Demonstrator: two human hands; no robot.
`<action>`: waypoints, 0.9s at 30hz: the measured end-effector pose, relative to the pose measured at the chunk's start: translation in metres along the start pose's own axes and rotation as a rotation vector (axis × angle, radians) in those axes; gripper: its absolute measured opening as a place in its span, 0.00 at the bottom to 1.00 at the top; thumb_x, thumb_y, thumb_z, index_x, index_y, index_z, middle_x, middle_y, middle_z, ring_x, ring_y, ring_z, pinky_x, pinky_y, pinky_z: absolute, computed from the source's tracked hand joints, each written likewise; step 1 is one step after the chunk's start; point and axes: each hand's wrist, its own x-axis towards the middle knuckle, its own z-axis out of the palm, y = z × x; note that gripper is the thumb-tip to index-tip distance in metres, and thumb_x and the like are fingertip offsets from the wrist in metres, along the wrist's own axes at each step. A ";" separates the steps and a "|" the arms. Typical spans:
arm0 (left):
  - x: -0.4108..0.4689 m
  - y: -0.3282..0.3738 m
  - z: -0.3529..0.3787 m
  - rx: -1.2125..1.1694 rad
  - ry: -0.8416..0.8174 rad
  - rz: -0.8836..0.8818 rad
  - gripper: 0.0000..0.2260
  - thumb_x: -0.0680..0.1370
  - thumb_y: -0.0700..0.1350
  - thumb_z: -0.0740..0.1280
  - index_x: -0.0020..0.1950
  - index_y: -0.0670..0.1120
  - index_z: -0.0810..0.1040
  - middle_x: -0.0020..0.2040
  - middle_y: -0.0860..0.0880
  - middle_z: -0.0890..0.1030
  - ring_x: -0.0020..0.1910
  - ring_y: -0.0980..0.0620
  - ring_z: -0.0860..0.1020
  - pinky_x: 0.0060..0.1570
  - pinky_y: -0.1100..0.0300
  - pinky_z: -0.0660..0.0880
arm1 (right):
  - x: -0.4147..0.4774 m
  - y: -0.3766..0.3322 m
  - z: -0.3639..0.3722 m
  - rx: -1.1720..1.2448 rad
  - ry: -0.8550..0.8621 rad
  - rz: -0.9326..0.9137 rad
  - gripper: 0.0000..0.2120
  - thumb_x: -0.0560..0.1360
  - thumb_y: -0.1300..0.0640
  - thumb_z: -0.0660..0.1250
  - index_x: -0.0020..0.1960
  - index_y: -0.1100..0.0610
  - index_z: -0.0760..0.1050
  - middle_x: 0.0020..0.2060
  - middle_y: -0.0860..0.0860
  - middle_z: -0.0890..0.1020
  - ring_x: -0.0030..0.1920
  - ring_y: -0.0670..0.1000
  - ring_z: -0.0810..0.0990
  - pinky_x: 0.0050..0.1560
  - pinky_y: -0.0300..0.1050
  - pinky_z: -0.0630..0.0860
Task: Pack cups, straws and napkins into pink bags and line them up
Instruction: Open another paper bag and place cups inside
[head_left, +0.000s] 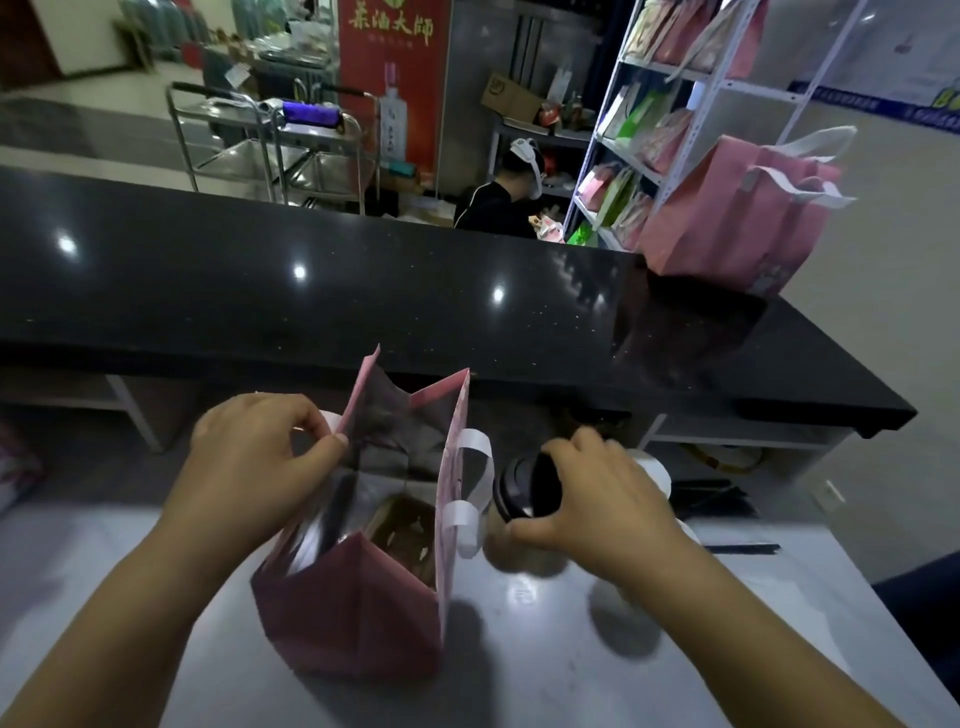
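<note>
Pink bag (353, 613) is stood upright and open-mouthed on the pale worktop (545, 649), towards its left side and back from the front edge. The bag's left rim is pinched between thumb and fingers of the left hand (254, 452), so that the mouth is held apart. A brown item is seen low inside the bag; its kind cannot be told. Two white handles (475, 483) are folded out over the bag's right wall. Just beside that wall a cup (511, 491) with a black lid is placed upright on the worktop. The cup is gripped at the lid by the right hand (602, 499), with the fingers curled over the top and the thumb set against the near side. White cups (655, 470) are partly hidden behind this hand. Black straws (717, 501) are laid near the worktop's right edge. On the far right corner of the raised black counter (311, 291), a second pink bag (727, 218) is stood upright.
</note>
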 end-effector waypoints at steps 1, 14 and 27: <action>0.001 -0.002 -0.002 0.008 0.003 0.007 0.06 0.72 0.48 0.69 0.35 0.51 0.76 0.36 0.54 0.77 0.40 0.52 0.74 0.48 0.48 0.72 | 0.004 -0.006 -0.012 0.024 0.035 -0.018 0.37 0.58 0.31 0.67 0.60 0.49 0.67 0.52 0.47 0.69 0.52 0.51 0.70 0.48 0.44 0.70; 0.005 -0.041 -0.012 -0.043 0.020 0.040 0.08 0.71 0.47 0.68 0.32 0.52 0.75 0.34 0.55 0.77 0.40 0.54 0.73 0.43 0.55 0.66 | 0.057 -0.116 -0.075 0.198 0.082 -0.357 0.36 0.59 0.40 0.74 0.62 0.47 0.65 0.53 0.46 0.65 0.54 0.49 0.65 0.49 0.44 0.71; 0.017 -0.063 -0.013 -0.099 -0.019 0.115 0.09 0.71 0.49 0.65 0.31 0.51 0.72 0.32 0.55 0.75 0.41 0.55 0.73 0.48 0.54 0.68 | 0.098 -0.155 0.020 -0.343 -0.515 -0.303 0.37 0.68 0.58 0.73 0.72 0.59 0.58 0.66 0.60 0.64 0.61 0.63 0.72 0.52 0.55 0.73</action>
